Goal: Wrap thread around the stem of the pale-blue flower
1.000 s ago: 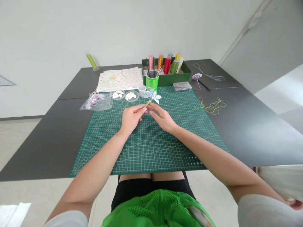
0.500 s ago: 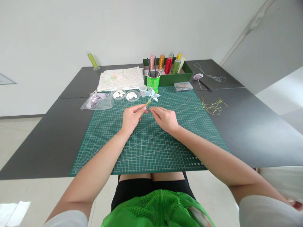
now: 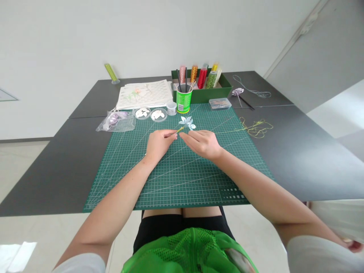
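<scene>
Green spool (image 3: 110,71): at the far edge of the worktop (image 3: 42,182), near its far left corner.
Clear bag (image 3: 127,124): pale purple pieces inside; lies across the far left corner of the green cutting mat (image 3: 176,174), partly on the bare worktop.
Two shallow dishes: left one (image 3: 135,116), right one (image 3: 152,118); white pieces in both, side by side along the mat's far edge.
White sheets (image 3: 162,96): stacked behind the dishes toward the worktop's far edge, an orange flower (image 3: 137,91) lying on top.
Left hand (image 3: 159,145): over the mat, grip pinched on the flower's yellow-green stem.
Small tub (image 3: 171,109): by the mat's far edge, between the right dish and the cup.
Green cup (image 3: 183,101): upright at the mat's far edge, black sticks standing in it.
Pale blue flower (image 3: 187,121): held over the mat's far half, bloom leaning away to the right, in front of the cup.
Right hand (image 3: 202,144): beside the stem, grip narrow, fingertips together; whether thread lies between them is too small to tell.
Green box (image 3: 212,96): at the worktop's far edge, coloured spools upright inside.
Clear case (image 3: 220,104): flat, at the mat's far right corner.
Purple flower (image 3: 237,91): on the worktop, right of the box, a black stick (image 3: 247,102) beside it.
Pale cord (image 3: 256,93): loosely looped near the worktop's far right corner.
Yellow-green thread (image 3: 258,129): tangled across the mat's right edge.
</scene>
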